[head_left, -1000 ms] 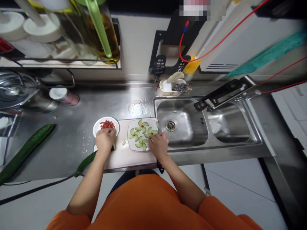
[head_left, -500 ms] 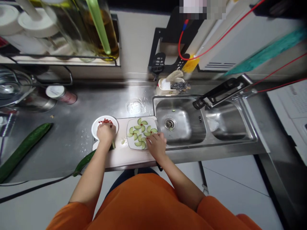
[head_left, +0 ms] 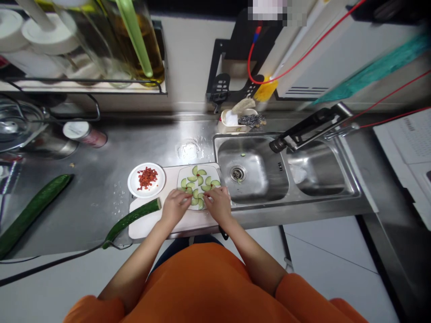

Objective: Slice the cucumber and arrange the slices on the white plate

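From my end I see both hands over the plate (head_left: pixel 213 171), which sits on the right part of the white board (head_left: pixel 144 229), beside the sink (head_left: pixel 259 193). On the plate lie pale green slices (head_left: pixel 201 172), curved and grouped into pinwheels, some with a red bit (head_left: pixel 198 175) at the middle. The left hand (head_left: pixel 175 207) is at the plate's lower left edge, thumb and fingertips drawn in close together by the slices. The right hand (head_left: pixel 218 205) comes in over the right edge, fingers bent and only slightly parted, tips near the slices too. Those fingertips are too small on my feed to tell whether either hand has hold of anything. To the left I have a round dish (head_left: pixel 131 184) bearing a heap of red bits (head_left: pixel 147 178), its edge overlapping the board's corner. Just below it, the cut cucumber (head_left: pixel 134 217) lies across the board's left end, cut face towards the left hand. A long cucumber (head_left: pixel 36 209) lies well to the left on the steel counter (head_left: pixel 97 188). Behind the sink's rim stands a caddy (head_left: pixel 235 129)
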Tool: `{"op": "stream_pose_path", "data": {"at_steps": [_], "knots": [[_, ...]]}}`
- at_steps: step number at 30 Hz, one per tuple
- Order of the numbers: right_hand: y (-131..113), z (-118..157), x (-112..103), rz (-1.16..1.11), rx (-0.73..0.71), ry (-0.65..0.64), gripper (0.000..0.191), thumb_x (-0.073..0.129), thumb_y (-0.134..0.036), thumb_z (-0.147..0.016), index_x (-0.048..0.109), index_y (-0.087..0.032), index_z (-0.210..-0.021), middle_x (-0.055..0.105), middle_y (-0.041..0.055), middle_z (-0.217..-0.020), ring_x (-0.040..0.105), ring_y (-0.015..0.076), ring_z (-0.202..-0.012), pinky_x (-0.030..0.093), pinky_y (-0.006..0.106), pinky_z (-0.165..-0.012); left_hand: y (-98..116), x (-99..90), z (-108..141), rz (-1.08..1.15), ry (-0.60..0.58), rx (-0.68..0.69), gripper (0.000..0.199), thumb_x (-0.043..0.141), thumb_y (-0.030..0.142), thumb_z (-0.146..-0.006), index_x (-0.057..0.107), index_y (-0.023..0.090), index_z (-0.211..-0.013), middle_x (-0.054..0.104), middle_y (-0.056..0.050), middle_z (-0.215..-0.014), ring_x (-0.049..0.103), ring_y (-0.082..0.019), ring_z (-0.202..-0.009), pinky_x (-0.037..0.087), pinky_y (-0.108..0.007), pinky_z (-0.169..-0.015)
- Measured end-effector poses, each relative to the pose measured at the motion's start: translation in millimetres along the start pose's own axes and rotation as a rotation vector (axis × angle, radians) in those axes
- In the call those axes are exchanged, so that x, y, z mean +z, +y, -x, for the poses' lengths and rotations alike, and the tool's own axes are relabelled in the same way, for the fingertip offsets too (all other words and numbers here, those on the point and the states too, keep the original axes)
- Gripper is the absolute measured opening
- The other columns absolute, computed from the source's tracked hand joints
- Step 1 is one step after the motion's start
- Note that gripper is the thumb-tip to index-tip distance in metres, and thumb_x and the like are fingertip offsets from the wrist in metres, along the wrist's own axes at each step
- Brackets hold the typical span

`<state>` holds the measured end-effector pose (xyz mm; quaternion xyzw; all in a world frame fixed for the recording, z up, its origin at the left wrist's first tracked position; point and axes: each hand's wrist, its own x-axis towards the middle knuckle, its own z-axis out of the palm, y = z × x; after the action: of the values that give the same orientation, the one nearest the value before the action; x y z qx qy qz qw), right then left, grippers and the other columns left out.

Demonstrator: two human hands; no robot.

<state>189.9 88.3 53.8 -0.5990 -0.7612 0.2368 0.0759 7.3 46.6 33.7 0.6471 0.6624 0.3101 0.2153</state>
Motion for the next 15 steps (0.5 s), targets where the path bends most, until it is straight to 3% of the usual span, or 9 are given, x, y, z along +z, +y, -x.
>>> {"op": "stream_pose_path", "data": {"at_steps": [5,15], "knots": [[0,1,7,0.031,0.0,-0.089,0.012,0.062,-0.03,-0.086,0.073,-0.029,-0.09,0.069,0.0004,-0.09,0.047,0.0215,-0.096,0.028,0.028,-0.069,4,27.5,8,0.001,-0.064,0.064,0.015,0.057,0.027,-0.085,0.07,0.021,-0.082,0.069,-0.004,-0.077,0.06,-0.016,-0.077,0.049,-0.031,-0.077],[-1,2,12,0.069,-0.021,-0.153,0.015,0.057,-0.03,-0.088,0.072,-0.029,-0.092,0.067,0.0025,-0.092,0.045,0.0214,-0.095,0.03,0.029,-0.071,-3,35.8,12,-0.068,-0.131,0.089,0.017,0.054,0.026,-0.087,0.07,0.021,-0.085,0.067,-0.005,-0.08,0.057,-0.017,-0.078,0.047,-0.033,-0.079]]}}
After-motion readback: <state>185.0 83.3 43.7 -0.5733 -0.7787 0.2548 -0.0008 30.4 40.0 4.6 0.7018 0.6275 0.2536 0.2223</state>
